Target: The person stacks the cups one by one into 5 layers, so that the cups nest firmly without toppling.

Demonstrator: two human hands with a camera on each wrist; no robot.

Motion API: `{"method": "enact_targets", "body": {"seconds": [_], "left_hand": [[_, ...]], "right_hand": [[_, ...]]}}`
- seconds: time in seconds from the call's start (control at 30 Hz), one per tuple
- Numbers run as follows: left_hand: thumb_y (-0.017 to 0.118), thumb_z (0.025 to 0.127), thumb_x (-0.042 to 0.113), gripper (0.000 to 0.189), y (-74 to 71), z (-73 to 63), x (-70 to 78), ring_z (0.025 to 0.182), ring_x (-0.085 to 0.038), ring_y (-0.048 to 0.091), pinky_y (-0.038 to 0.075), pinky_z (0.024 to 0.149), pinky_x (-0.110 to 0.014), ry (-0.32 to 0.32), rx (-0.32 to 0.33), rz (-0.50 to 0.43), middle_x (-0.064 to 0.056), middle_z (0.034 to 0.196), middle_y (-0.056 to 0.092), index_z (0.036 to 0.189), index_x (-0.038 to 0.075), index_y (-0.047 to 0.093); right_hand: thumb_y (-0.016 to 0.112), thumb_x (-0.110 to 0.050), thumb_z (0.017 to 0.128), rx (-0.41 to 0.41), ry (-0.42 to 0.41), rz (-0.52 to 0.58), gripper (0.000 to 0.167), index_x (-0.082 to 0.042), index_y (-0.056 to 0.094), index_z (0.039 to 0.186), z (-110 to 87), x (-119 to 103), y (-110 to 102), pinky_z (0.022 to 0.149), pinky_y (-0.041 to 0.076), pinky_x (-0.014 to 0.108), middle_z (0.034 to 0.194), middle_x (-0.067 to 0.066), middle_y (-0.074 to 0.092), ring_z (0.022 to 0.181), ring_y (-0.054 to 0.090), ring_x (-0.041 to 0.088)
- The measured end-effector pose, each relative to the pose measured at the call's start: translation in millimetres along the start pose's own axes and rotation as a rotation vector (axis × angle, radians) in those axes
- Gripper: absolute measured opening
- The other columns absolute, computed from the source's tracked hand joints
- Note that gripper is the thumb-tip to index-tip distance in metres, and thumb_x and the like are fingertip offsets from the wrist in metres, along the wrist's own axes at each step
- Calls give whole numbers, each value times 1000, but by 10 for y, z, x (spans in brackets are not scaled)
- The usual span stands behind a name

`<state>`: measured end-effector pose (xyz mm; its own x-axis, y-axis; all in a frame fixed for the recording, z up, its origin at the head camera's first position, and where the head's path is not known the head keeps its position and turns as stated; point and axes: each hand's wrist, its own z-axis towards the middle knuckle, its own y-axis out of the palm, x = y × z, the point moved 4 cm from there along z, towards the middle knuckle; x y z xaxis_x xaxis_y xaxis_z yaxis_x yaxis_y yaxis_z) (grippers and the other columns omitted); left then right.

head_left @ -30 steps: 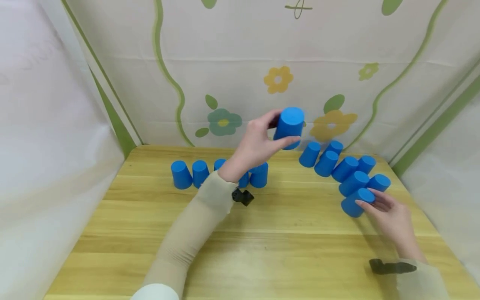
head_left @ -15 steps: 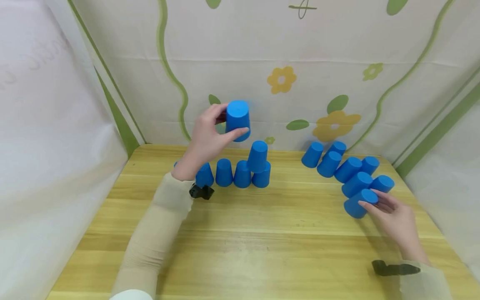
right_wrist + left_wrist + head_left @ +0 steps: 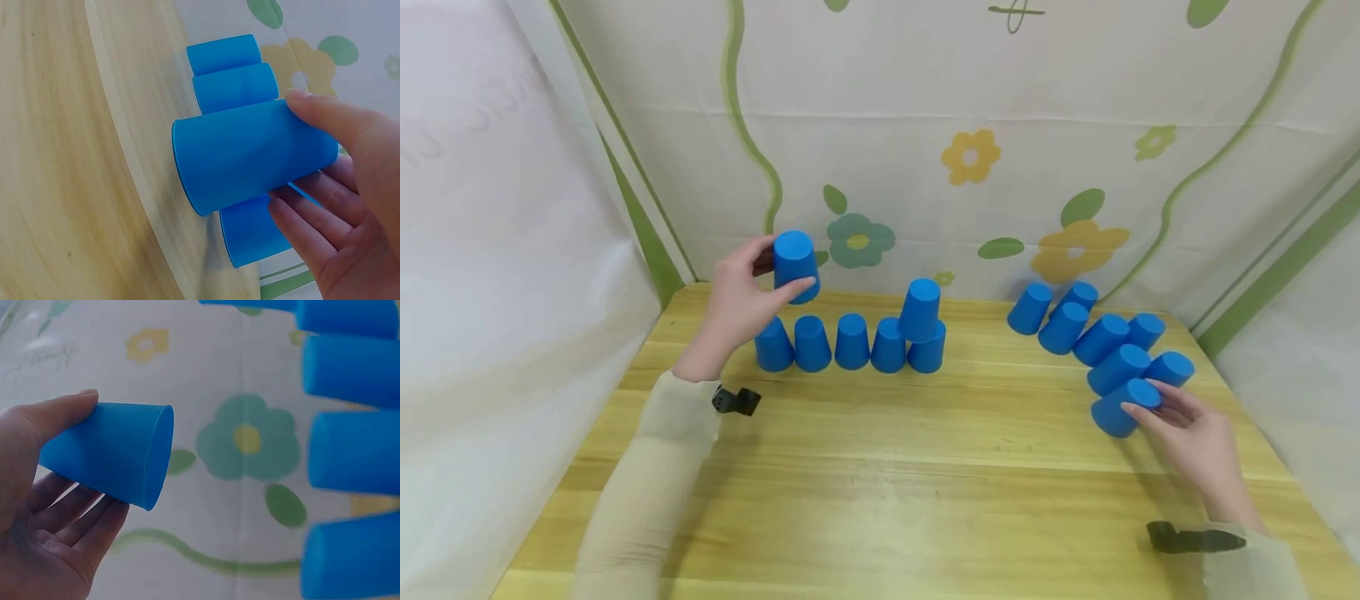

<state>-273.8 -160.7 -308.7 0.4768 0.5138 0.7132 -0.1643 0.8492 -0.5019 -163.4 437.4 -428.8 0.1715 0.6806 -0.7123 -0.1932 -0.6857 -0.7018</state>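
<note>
My left hand (image 3: 741,292) grips an upside-down blue cup (image 3: 795,265) between thumb and fingers, raised over the left end of a row of blue cups. The left wrist view shows its rim and the thumb on its side. Several cups stand rim-down in that row, among them a middle cup (image 3: 852,343). One more upside-down cup (image 3: 920,310) sits on top at the row's right end, across the last two cups. At the right, my right hand (image 3: 1198,446) holds another blue cup (image 3: 244,159) by its narrow end, at the near end of a cluster.
A cluster of several upside-down blue cups (image 3: 1101,339) stands at the back right of the wooden table (image 3: 887,500). A white curtain (image 3: 865,150) with printed flowers hangs behind the table, and white cloth (image 3: 512,333) closes off the left side.
My left hand has carried its cup leftward, from right of the row to above its left end, lowering it lately. The right hand keeps its hold on its cup, nearly still.
</note>
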Motion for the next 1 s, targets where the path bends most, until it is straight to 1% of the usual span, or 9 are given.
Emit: {"method": "enact_targets", "body": {"seconds": [0.13,0.23,0.37,0.5,0.6,0.7,0.87,1.0], "left_hand": [[84,87,22,55,-55,-124,-254,114,-31,63,52,99,-48,-58,-8,24,-14,123,66,132,2,60],[84,88,25,57,-57,-199,-420,114,-33,63,52,99,-50,-102,-24,39,-16,124,65,133,1,58],[84,88,26,59,-41,-269,-575,114,-35,63,52,98,-51,-156,-47,53,-18,124,65,134,1,57],[84,88,27,62,-29,-312,-663,114,-39,64,52,97,-53,-187,-67,67,-21,125,65,136,0,56],[83,88,30,66,-24,-334,-706,115,-41,64,51,97,-55,-210,-90,64,-23,128,64,138,-1,54],[83,88,33,68,-28,-351,-739,117,-42,63,51,98,-56,-228,-103,47,-24,130,63,140,0,53],[82,89,35,71,-50,-375,-790,118,-42,62,50,98,-56,-245,-105,22,-25,131,62,141,-1,51],[81,89,37,70,-55,-377,-808,117,-41,62,50,99,-56,-240,-109,24,-23,130,62,141,0,52]], "right_hand": [[76,-46,91,10,-11,4,79,2,50,147,8,0,-23,69,52,9,137,33,55,97,59,-6],[76,-46,91,16,-20,4,78,2,51,147,8,2,-32,69,51,9,136,33,55,94,56,-10],[76,-46,91,15,-23,1,77,2,51,146,2,4,-34,69,52,9,136,33,56,93,56,-11],[77,-47,90,9,-14,-5,78,2,52,146,-2,4,-36,68,52,9,136,33,56,93,57,-9],[76,-47,90,7,-12,-11,79,1,51,147,-7,-21,-42,69,51,8,137,33,55,94,56,-10],[77,-44,91,13,-33,0,76,1,51,147,-13,-94,-44,71,51,8,137,32,55,94,55,-13],[79,-38,91,33,-106,22,70,-1,54,145,-30,-349,-26,73,50,7,132,30,60,93,56,-15],[81,-33,90,42,-170,40,66,-3,57,144,-51,-625,33,75,50,8,127,22,65,93,59,-14]]}}
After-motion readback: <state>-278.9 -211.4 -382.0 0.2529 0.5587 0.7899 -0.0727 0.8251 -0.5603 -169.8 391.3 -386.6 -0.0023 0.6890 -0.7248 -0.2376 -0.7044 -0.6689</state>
